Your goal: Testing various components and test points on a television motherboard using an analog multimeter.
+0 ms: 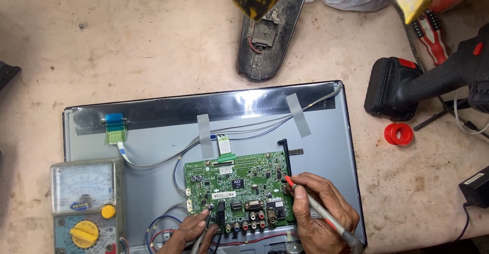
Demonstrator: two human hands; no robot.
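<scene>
At the right hand (318, 213), a red-tipped test probe (320, 212) is pinched pen-style between thumb and fingers. Its long axis runs diagonally: tip up-left, tail down-right toward the frame's bottom edge. The red tip touches the right edge of the green circuit board (237, 185), just above the fingertips. The wrist comes in from the bottom, fingers curled around the shaft, knuckles up.

Left of that grip, the left hand (191, 231) comes in from the bottom edge, fingers closed on a dark probe (220, 214) whose tip presses at the lower-left part of the board, near the row of coloured connector jacks (244, 226). How that probe lies beyond the fingers is hard to tell. A grey cable trails down from this hand.

The board sits on the grey back panel of a flat screen (326, 137) lying on the worn bench (127, 40), long side left-right. Further left of both grips, an analog multimeter (86, 205) with a yellow dial rests on the panel's corner. Above the grips, grey wires run under two strips of tape (205, 134). Well right of the probe hand, off the panel: a black cordless drill (407, 86) and a red tape roll (398, 134).
</scene>
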